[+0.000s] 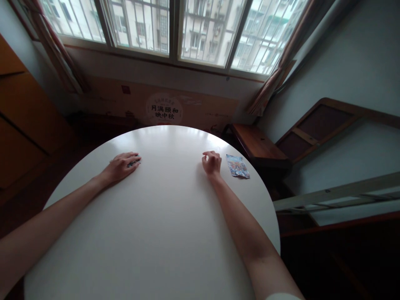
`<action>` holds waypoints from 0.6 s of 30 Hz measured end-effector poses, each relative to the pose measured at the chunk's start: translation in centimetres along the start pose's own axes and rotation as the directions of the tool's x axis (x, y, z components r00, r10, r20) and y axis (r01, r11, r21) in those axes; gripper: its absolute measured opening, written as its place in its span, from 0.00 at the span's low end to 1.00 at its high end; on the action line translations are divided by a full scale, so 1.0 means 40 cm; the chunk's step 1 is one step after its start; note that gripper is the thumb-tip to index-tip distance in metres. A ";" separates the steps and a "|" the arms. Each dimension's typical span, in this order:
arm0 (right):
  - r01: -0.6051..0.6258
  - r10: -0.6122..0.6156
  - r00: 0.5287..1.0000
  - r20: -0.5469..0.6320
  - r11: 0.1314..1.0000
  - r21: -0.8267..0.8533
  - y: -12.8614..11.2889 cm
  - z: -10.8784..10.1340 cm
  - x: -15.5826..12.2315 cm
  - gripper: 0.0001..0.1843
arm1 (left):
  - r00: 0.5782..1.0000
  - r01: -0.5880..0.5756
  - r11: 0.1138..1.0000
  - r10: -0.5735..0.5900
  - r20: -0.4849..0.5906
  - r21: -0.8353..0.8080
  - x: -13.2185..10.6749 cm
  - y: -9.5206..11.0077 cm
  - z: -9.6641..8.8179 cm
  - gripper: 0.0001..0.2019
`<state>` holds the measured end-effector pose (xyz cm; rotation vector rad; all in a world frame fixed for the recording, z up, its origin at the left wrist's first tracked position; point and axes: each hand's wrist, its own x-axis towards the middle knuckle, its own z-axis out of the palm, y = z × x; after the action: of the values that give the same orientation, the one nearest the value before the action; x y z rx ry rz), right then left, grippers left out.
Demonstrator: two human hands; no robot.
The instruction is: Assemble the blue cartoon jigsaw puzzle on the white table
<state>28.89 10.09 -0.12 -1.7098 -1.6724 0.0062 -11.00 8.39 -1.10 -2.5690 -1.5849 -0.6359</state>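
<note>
My left hand [124, 163] rests low over the left part of the white round table [162, 225]. Small green-and-dark pieces [133, 163] show between its thumb and fingers; their kind is too small to make out, and the palm hides the others, if any. On the right side, my right hand [212, 162] is curled, with thumb and index finger bent toward each other in a ring. Whether something tiny sits in that pinch is not visible. Just right of it lies a colourful printed packet [238, 166], flat on the table and apart from the hand.
Beyond the table's far edge stand a low wooden bench [259, 143] at the right and a printed banner [193, 104] under the barred windows. An orange-brown cabinet [21, 121] is at the left. A wooden frame [323, 121] leans by the right wall.
</note>
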 end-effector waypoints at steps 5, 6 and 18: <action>-0.236 0.214 0.972 -0.102 0.905 -0.353 0.043 -0.077 0.011 0.26 | 0.996 -0.046 0.994 0.053 -0.075 0.100 -0.004 0.019 -0.015 0.26; -0.280 0.259 0.960 -0.106 0.876 -0.394 0.058 -0.092 0.016 0.27 | 0.993 -0.055 0.993 0.065 -0.098 0.102 -0.005 0.022 -0.018 0.25; -0.186 0.339 0.904 0.261 0.861 -0.473 0.047 -0.119 0.038 0.19 | 0.965 -0.172 0.984 0.179 -0.191 0.051 0.002 0.103 -0.021 0.18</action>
<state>33.02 9.34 3.16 -2.3926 -1.7535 0.0600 -7.64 6.32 0.38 -2.4969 -1.2812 -0.8056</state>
